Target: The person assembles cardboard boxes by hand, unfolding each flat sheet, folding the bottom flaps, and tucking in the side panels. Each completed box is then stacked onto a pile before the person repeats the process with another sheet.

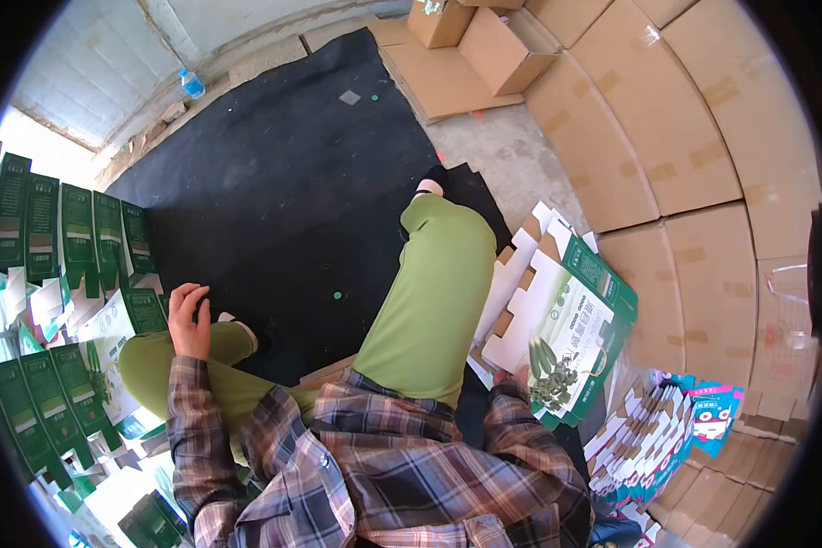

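My left hand is raised above my bent left knee, fingers loosely curled and apart, with nothing in it. It is nearest to a row of green printed cartons on the left. At my right side, my right hand grips the near edge of a flattened green and white carton printed with a picture of green vegetables. Most of those fingers are hidden by the board. More flat carton blanks with white and brown notched edges lie beneath it, beside my right leg.
A black mat covers the floor ahead. Brown boxes are stacked high along the right, and open cardboard boxes stand at the back. Blue and pink printed cartons are piled at the lower right. A water bottle stands by the wall.
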Demonstrator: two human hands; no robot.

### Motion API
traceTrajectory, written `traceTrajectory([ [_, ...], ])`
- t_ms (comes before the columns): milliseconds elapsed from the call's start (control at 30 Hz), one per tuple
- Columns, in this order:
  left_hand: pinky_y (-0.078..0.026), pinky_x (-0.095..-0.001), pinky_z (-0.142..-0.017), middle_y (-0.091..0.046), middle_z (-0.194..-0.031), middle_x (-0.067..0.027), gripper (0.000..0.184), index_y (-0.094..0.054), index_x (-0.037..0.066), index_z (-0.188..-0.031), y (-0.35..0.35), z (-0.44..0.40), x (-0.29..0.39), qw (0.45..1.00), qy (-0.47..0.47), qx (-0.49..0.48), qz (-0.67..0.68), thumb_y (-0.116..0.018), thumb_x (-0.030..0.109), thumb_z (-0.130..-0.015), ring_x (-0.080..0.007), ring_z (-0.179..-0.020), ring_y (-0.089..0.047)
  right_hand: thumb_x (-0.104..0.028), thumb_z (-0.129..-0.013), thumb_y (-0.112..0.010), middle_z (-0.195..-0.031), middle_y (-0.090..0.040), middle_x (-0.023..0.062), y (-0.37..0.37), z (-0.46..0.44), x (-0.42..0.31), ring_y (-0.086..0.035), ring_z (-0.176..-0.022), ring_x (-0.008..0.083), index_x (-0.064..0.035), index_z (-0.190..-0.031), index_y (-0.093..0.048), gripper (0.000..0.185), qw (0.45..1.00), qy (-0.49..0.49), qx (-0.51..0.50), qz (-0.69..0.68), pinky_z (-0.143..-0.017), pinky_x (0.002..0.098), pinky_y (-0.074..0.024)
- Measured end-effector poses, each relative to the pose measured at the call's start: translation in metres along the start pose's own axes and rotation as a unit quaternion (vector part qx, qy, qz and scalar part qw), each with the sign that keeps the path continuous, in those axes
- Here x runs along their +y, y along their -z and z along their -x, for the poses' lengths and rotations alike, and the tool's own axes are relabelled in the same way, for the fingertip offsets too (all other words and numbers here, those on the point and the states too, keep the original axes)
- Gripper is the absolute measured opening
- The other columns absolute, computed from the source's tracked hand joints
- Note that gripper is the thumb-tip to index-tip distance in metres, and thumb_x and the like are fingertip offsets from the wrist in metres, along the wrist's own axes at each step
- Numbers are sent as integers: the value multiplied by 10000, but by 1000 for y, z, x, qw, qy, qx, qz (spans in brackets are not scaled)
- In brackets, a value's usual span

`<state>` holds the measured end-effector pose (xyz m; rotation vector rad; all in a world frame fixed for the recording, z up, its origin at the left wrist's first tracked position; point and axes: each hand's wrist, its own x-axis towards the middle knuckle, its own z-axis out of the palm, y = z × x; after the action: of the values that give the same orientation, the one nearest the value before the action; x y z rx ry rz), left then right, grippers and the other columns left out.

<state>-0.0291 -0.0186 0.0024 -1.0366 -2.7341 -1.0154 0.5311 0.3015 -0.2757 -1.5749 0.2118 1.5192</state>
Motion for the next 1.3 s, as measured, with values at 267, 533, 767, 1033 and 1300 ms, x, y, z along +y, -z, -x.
traceTrajectory([
  [267, -459, -250, -614, -565, -965, -63, 178, -639, 36, -975, 2, -8, 11, 996, 9, -30, 81, -588, -29, -817, -146, -795, -568, -297, -907, -561, -990, -645, 88, -84, 100, -59, -624, -820, 195, -25, -1084, -561, 324, 968, 251, 1, 6, -684, 322, -515],
  [533, -458, -223, -657, -577, -980, -32, 195, -640, 47, -1019, 6, -14, -3, 981, 59, 7, 183, -586, -6, -839, -98, -835, -561, -235, -905, -554, -1089, -625, 101, -153, 252, -77, -599, -986, 217, -20, -1129, -540, 311, 936, 226, -268, 34, -850, 347, -465],
  [767, -472, -244, -747, -556, -1141, -41, 399, -552, 70, -1224, 19, -19, -23, 930, 181, 7, 319, -617, 57, -831, -108, -940, -552, -201, -896, -520, -1163, -604, 137, -245, 316, -73, -587, -1067, 261, 32, -1190, -535, 375, 852, 132, -463, 203, -933, 393, -457],
  [1033, -341, -347, -1026, -482, -1313, -121, 604, -471, 12, -1291, 62, -16, -14, 827, 54, 84, 554, -698, 255, -786, -225, -1145, -490, -274, -873, -487, -1012, -655, 143, -359, 349, -7, -654, -852, 247, 16, -1147, -557, 405, 758, -114, -505, 396, -792, 339, -520],
  [1300, -457, -293, -851, -634, -975, -33, 277, -596, 13, -1055, 44, -2, -57, 773, 194, 184, 575, -668, 185, -850, -127, -912, -588, -485, -922, -396, -719, -566, 48, -449, 292, 79, -577, -604, 162, -31, -950, -561, 484, 666, -61, -497, 552, -535, 355, -497],
])
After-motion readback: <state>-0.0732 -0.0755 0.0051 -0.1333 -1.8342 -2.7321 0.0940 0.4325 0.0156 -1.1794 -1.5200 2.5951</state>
